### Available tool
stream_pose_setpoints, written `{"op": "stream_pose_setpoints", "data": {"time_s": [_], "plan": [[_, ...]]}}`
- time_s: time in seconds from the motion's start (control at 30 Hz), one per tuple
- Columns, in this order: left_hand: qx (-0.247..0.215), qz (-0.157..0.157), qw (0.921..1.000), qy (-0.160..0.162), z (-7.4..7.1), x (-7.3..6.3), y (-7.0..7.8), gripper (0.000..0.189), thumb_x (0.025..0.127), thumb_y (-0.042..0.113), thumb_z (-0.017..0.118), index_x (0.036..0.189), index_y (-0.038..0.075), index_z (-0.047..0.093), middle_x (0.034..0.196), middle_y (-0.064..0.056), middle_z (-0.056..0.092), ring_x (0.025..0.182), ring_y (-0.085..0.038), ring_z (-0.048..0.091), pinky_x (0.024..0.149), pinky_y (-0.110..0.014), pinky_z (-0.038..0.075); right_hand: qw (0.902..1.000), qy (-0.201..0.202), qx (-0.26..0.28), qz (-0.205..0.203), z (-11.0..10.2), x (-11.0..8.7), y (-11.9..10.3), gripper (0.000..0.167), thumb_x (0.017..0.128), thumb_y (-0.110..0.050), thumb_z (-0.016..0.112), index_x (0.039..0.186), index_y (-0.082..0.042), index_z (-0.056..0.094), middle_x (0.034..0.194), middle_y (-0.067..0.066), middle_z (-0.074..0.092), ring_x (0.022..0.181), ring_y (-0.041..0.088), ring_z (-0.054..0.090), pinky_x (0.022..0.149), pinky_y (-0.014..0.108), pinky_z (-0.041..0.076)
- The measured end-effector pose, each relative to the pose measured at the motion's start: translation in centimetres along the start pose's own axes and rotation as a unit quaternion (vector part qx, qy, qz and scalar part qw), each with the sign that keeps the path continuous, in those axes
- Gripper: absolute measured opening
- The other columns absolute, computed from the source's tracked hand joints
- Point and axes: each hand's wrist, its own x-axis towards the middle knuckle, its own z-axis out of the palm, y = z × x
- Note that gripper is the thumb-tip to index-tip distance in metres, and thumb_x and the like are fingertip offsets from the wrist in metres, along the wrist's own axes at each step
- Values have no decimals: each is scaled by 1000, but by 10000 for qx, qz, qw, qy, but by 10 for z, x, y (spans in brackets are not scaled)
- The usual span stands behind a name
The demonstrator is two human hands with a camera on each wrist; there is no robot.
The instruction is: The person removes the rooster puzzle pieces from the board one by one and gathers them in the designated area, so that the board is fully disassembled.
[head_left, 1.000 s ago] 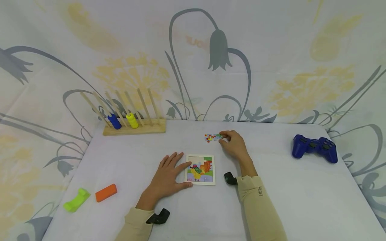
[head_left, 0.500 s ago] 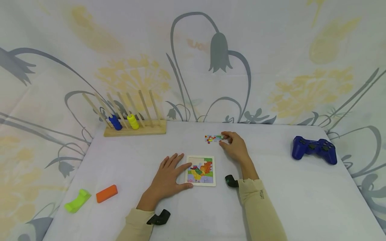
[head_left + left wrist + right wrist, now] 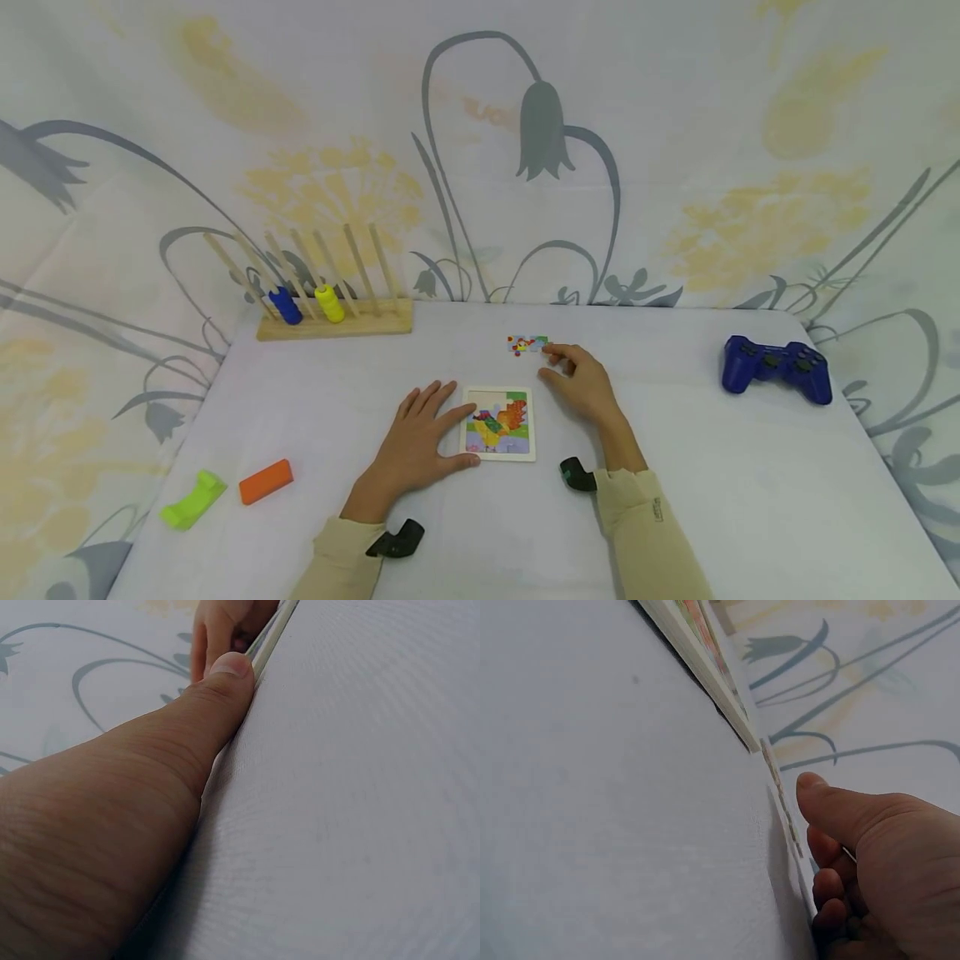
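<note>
A small puzzle tray (image 3: 533,425) with a white rim and a hen picture lies on the table. My left hand (image 3: 412,442) is spread flat beside it, index finger and thumb at the tray's left side. In the left wrist view, the thumb tip touches the tray's edge (image 3: 274,641). Beyond the tray lie loose colourful puzzle pieces (image 3: 527,343), side by side. My right hand (image 3: 587,387) is just right of them, its index fingertip close to the rightmost piece. The right wrist view shows the thumb apart from loosely bent fingers (image 3: 826,885), with nothing between them.
At the back left stands a wooden peg rack (image 3: 337,325) with blue beads (image 3: 285,305) and yellow beads (image 3: 329,303). A green curved block (image 3: 193,500) and an orange block (image 3: 266,482) lie front left. A blue game controller (image 3: 777,369) lies at the right.
My right hand has drawn back slightly toward me from the loose puzzle pieces, which stay in place. The left hand has not moved on the tray.
</note>
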Motion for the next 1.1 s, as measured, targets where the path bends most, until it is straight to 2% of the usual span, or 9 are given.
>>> {"op": "stream_pose_setpoints", "data": {"time_s": [0.27, 0.43, 0.57, 0.7, 0.83, 0.97, 1.1], "plan": [[2, 93, 9999, 56, 2, 2, 0, 77, 83, 68, 70, 148, 30, 54, 166, -7, 35, 156, -33, 26, 126, -58, 22, 9998, -41, -151, -76, 6, -19, -2, 34, 93, -22, 75, 125, -12, 71, 104, 5, 66, 93, 20, 51, 82, 33, 42], [130, -66, 9997, 176, 3, -3, -5, 76, 82, 66, 73, 147, 30, 56, 165, -7, 36, 155, -34, 28, 125, -58, 23, 9990, -260, -142, -332, 16, -26, -9, 33, 93, -25, 75, 124, -13, 72, 104, 2, 67, 94, 18, 52, 83, 32, 44], [149, -92, 9998, 103, 7, -3, -7, 77, 82, 69, 70, 149, 32, 54, 166, -5, 34, 156, -32, 26, 127, -57, 20, 9991, -219, -103, -334, 19, -36, -13, 31, 91, -25, 77, 121, -14, 74, 101, 1, 67, 93, 18, 53, 83, 33, 45], [57, -23, 10000, 11, 9, 1, -5, 77, 84, 71, 68, 150, 34, 52, 167, -5, 32, 157, -31, 24, 128, -57, 19, 9984, -157, -344, -413, 18, -45, -10, 32, 88, -27, 81, 117, -14, 76, 99, -1, 68, 92, 17, 54, 82, 34, 47], [89, -32, 9999, 50, 7, 2, -3, 78, 82, 70, 70, 149, 33, 54, 166, -5, 34, 157, -31, 25, 127, -57, 20, 9970, -339, -508, -476, 18, -49, -12, 36, 86, -33, 82, 117, -15, 76, 105, -1, 71, 98, 18, 56, 89, 39, 50], [75, -8, 10000, 2, 3, 2, -3, 77, 83, 70, 69, 149, 33, 53, 167, -5, 34, 157, -31, 25, 127, -58, 20, 9967, -519, -528, -333, 16, -51, -19, 35, 87, -30, 82, 118, -16, 76, 115, 1, 72, 112, 23, 61, 104, 47, 49], [29, 26, 10000, -34, 0, 2, -3, 78, 84, 70, 68, 150, 33, 52, 167, -6, 33, 157, -32, 24, 127, -58, 19, 9948, -626, -723, -359, 15, -52, -27, 35, 87, -27, 82, 119, -14, 75, 116, 3, 71, 116, 26, 63, 107, 49, 49]]}}
